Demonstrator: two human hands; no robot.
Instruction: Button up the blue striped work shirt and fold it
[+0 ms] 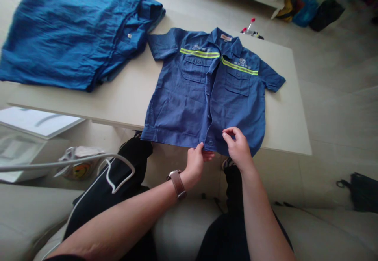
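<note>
Lying flat on the surface point(283, 107), front side up, a blue shirt point(203, 95) has its collar at the far end and its hem at the near edge, where the hem hangs a little over the edge. The shirt has short sleeves spread to left and right, two chest pockets and a yellow-green stripe point(218, 58) across the chest. Both hands are at the middle of the hem, near the lowest button. The left hand point(196, 162) pinches the hem from below, its fingers closed on the cloth, and it wears a watch point(177, 183) with a brown strap on the wrist. The right hand point(238, 146) is just beside it on the right, with thumb and forefinger bent close together on the cloth of the hem; I cannot tell if they really clamp it. To the far left on the surface lies a second blue garment point(71, 32), bigger and wrinkled, well apart from the shirt. On the floor beyond the far edge stands a small bottle point(250, 25) with a red cap.
</note>
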